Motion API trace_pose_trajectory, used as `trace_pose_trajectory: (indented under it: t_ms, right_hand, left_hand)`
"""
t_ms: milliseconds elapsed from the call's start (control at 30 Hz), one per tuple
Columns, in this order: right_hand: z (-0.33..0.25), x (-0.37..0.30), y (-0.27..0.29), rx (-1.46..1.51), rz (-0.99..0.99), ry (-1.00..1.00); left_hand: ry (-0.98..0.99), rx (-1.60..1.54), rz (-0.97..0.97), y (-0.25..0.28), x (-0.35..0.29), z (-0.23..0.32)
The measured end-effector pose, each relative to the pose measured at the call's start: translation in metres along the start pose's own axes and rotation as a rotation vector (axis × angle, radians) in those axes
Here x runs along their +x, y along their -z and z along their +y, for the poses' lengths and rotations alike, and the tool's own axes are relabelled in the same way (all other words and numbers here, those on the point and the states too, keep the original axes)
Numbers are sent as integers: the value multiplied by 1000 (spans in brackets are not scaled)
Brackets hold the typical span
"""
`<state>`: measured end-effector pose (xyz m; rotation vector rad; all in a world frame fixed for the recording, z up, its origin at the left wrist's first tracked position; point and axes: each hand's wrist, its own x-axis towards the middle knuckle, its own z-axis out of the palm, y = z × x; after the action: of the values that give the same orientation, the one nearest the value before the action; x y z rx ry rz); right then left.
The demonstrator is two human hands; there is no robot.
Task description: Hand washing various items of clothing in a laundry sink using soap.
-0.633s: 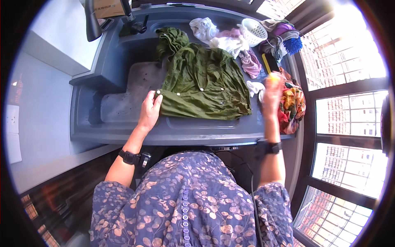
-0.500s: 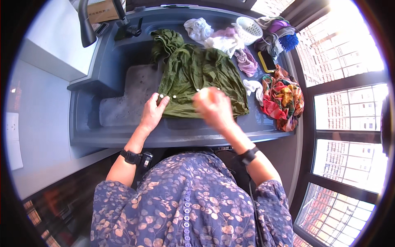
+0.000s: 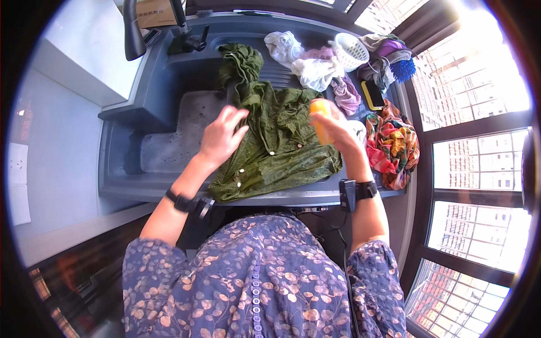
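A wet dark green garment [image 3: 282,127] with white buttons lies spread over the ribbed part of a grey sink [image 3: 141,194], its lower edge reaching the front rim. At its left edge hovers my left hand [image 3: 220,138], fingers apart and holding nothing. My right hand [image 3: 341,132] grips a yellow-orange bar of soap [image 3: 321,118] above the garment's right side. A bunched part of the green cloth hangs by the basin at the back left.
Behind are white and pink cloths [image 3: 313,70], a white perforated basket [image 3: 350,52] and a blue brush-like bundle [image 3: 403,70]. A yellow-edged phone [image 3: 372,94] and a colourful patterned cloth [image 3: 394,143] lie at right. A black faucet [image 3: 183,36] stands back left.
My left hand has let go of the garment's front edge and moved up. The right hand has moved right and up with the soap. The front edge now reaches the sink rim.
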<state>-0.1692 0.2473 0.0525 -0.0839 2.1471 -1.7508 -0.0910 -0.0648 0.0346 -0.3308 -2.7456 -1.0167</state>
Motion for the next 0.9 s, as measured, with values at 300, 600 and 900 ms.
trace_pose_trajectory:
  t_ms: [300, 600, 900]
  right_hand:
    - [20, -11, -41, -588, -194, 37]
    - [72, -39, 51, -981, 564, 293]
    - [36, 28, -117, -1096, 89, 805]
  left_hand:
    - [84, -27, 135, -45, 35, -49]
    - [324, -517, 278, -27, -15, -73]
    - [583, -1478, 246, -11, -12, -60]
